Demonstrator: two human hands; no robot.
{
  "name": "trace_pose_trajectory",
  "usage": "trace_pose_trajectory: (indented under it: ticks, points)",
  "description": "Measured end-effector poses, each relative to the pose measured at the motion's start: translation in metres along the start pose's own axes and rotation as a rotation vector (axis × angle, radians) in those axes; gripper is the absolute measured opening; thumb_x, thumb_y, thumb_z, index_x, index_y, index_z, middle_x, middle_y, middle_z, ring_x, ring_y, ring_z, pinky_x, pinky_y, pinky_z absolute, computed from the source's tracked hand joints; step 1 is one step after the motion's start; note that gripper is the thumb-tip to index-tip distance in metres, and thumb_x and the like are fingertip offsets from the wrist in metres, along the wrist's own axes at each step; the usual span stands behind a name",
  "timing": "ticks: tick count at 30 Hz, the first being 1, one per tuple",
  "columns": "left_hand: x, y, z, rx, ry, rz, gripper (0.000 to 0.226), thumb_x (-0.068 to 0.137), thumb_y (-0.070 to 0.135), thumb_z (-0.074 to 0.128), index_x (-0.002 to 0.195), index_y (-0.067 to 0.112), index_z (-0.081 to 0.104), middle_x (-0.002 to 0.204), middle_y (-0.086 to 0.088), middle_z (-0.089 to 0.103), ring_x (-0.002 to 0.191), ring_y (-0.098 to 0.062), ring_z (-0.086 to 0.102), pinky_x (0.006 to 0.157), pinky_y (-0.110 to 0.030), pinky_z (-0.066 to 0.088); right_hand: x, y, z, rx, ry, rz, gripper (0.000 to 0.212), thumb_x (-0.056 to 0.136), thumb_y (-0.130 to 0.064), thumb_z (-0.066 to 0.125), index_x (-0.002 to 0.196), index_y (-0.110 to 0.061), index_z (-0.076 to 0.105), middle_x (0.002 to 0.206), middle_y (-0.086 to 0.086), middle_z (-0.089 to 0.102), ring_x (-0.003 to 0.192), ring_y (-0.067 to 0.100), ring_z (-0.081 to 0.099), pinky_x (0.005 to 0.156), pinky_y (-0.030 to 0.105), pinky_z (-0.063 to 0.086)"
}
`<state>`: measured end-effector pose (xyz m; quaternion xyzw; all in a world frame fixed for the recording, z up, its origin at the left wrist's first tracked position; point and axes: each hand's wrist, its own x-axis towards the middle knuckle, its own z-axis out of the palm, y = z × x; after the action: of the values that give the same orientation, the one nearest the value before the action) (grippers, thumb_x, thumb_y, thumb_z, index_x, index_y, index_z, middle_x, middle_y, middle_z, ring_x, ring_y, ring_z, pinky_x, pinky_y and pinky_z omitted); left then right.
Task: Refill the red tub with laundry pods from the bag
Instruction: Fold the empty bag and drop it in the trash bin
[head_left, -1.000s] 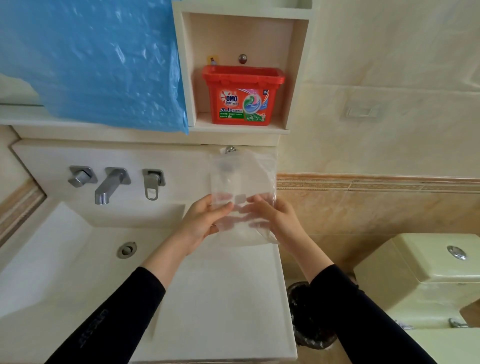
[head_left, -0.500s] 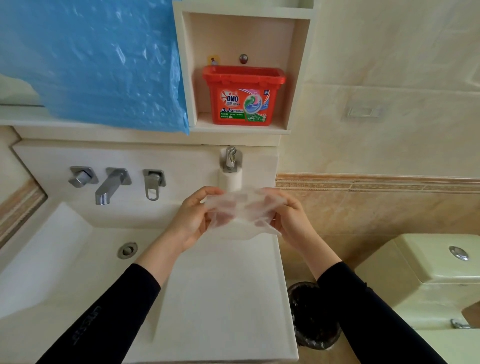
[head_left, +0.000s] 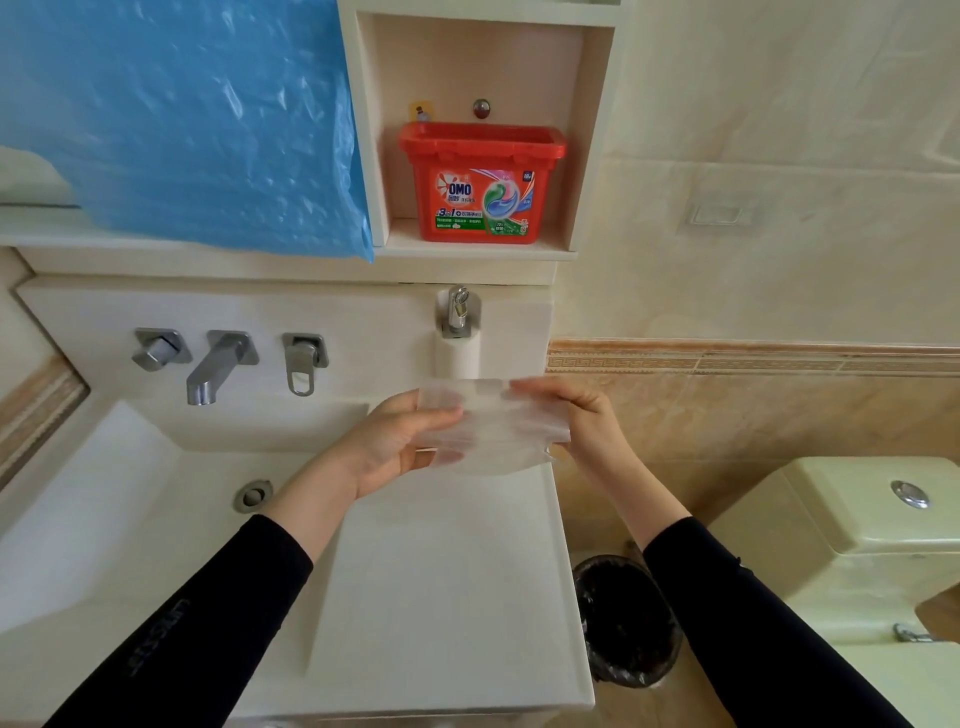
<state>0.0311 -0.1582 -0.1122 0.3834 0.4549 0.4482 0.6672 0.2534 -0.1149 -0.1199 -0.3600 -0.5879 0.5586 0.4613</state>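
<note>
Folding the clear bag (head_left: 493, 426), both hands (head_left: 395, 441) below red tub (head_left: 482, 182).

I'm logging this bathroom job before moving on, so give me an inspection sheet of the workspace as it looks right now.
Surface: white vanity counter beside the basin, bare.
Job's things: red tub upright in the wall niche; whether its lid is on cannot be told. Clear plastic bag folded flat between both hands, no pods visible in it.
Clutter: nothing seen on the counter.
Grippers: left hand and right hand both pinch the bag above the counter's back edge.
Cables: nothing seen.
Surroundings: wall faucet, blue plastic sheet, black-lined waste bin, toilet cistern.
</note>
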Motion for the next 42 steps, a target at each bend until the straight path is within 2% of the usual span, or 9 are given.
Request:
trace_pose_trajectory:
  ticks: [3,6,9,12,17,26,31,34,42]
  points:
    - [0.001,0.000,0.003,0.119,0.060,0.094,0.024,0.077,0.013,0.073,0.097,0.021,0.064,0.088,0.008,0.075,0.078,-0.008,0.070,0.059,-0.021,0.054,0.000,-0.001,-0.008,0.192,0.007,0.211,0.036,0.103,-0.023,0.036,0.129,-0.031,0.059,0.093,0.000,0.074,0.085,0.023,0.068,0.066,0.034,0.056]
    - [0.006,-0.001,0.007,0.262,0.144,0.198,0.020,0.082,0.012,0.071,0.093,0.023,0.059,0.093,0.009,0.071,0.081,-0.006,0.068,0.055,-0.016,0.047,-0.004,-0.002,-0.018,0.220,-0.113,0.398,0.053,0.097,-0.054,0.044,0.136,-0.020,0.051,0.120,0.013,0.069,0.109,0.035,0.067,0.089,0.049,0.056]
    - [0.014,-0.005,0.012,0.370,0.150,0.297,0.021,0.080,0.014,0.073,0.087,0.029,0.060,0.096,0.008,0.070,0.095,-0.014,0.066,0.066,-0.024,0.043,-0.011,0.000,-0.022,0.144,-0.186,0.372,0.050,0.089,-0.021,0.066,0.136,-0.012,0.050,0.119,0.014,0.066,0.108,0.035,0.067,0.087,0.046,0.058]
    - [0.024,-0.011,0.019,0.405,0.112,0.313,0.023,0.081,0.009,0.072,0.086,0.027,0.057,0.089,0.011,0.074,0.089,-0.013,0.070,0.072,-0.023,0.047,-0.014,0.004,-0.030,0.067,-0.127,0.339,0.035,0.091,0.002,0.062,0.125,0.002,0.055,0.106,0.017,0.068,0.087,0.030,0.072,0.075,0.035,0.062]
    - [0.049,-0.025,0.037,0.393,0.101,0.298,0.027,0.079,-0.002,0.071,0.084,0.019,0.054,0.069,0.016,0.071,0.066,-0.002,0.068,0.063,-0.015,0.052,-0.023,0.015,-0.057,-0.017,-0.012,0.311,0.020,0.090,0.006,0.061,0.108,-0.004,0.063,0.085,-0.001,0.078,0.077,0.014,0.075,0.065,0.028,0.060]
    - [0.107,-0.059,0.097,0.323,0.003,0.156,0.021,0.079,0.008,0.072,0.073,0.028,0.070,0.082,0.005,0.068,0.081,-0.015,0.064,0.066,-0.018,0.050,-0.066,0.041,-0.140,0.040,0.300,0.288,0.028,0.090,0.010,0.058,0.104,-0.013,0.067,0.078,-0.005,0.074,0.071,0.024,0.062,0.065,0.035,0.045]
    - [0.148,-0.086,0.149,0.396,-0.063,0.139,0.017,0.084,0.003,0.067,0.083,0.020,0.068,0.082,-0.001,0.066,0.072,-0.007,0.065,0.067,-0.017,0.054,-0.093,0.064,-0.193,0.087,0.493,0.314,0.029,0.088,0.011,0.057,0.096,-0.014,0.068,0.067,-0.009,0.072,0.054,0.005,0.063,0.049,0.019,0.050]
    - [0.173,-0.106,0.182,0.389,-0.054,0.111,0.016,0.086,0.006,0.066,0.082,0.021,0.066,0.079,0.001,0.064,0.068,-0.007,0.064,0.065,-0.019,0.055,-0.108,0.080,-0.225,0.101,0.633,0.333,0.036,0.083,0.014,0.052,0.082,-0.018,0.068,0.059,-0.009,0.067,0.048,0.005,0.058,0.053,0.028,0.051]
    - [0.227,-0.184,0.254,0.223,-0.066,-0.126,0.016,0.089,0.007,0.061,0.083,0.020,0.067,0.079,0.004,0.066,0.063,-0.005,0.063,0.057,-0.020,0.052,-0.142,0.144,-0.300,0.203,0.988,0.450,0.043,0.085,0.018,0.040,0.110,-0.010,0.062,0.101,0.014,0.064,0.093,0.032,0.064,0.084,0.048,0.054]
